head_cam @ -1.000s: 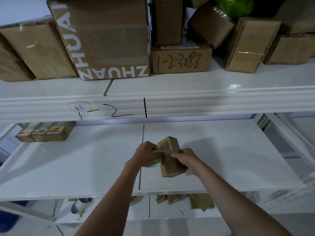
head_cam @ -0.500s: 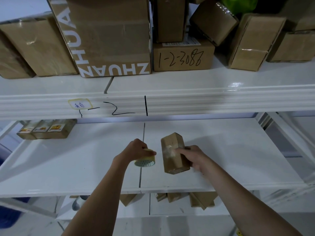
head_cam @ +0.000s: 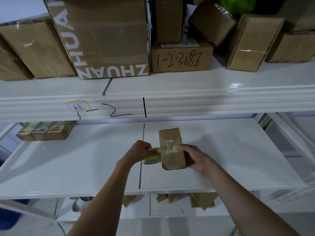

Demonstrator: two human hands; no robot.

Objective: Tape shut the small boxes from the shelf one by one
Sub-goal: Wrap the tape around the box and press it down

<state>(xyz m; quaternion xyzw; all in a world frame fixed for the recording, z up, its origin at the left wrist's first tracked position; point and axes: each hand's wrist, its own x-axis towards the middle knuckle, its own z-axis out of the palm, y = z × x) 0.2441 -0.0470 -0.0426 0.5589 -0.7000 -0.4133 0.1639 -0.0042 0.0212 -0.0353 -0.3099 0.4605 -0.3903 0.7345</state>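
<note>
White metal shelf [head_cam: 51,167], its upper tier crowded with cartons cut off at the top; one large carton [head_cam: 105,36] reads "ZHUAN", a smaller carton [head_cam: 180,58] "1-2-3088". Over the middle tier, the right hand [head_cam: 196,157] grips a small box [head_cam: 172,149]; the left hand [head_cam: 139,150] holds a tape roll [head_cam: 152,158], half hidden, against its left side.

matt brown cardboard small box [head_cam: 172,149], glossy clear tape roll [head_cam: 152,157], smooth glossy white shelf [head_cam: 68,167].
</note>
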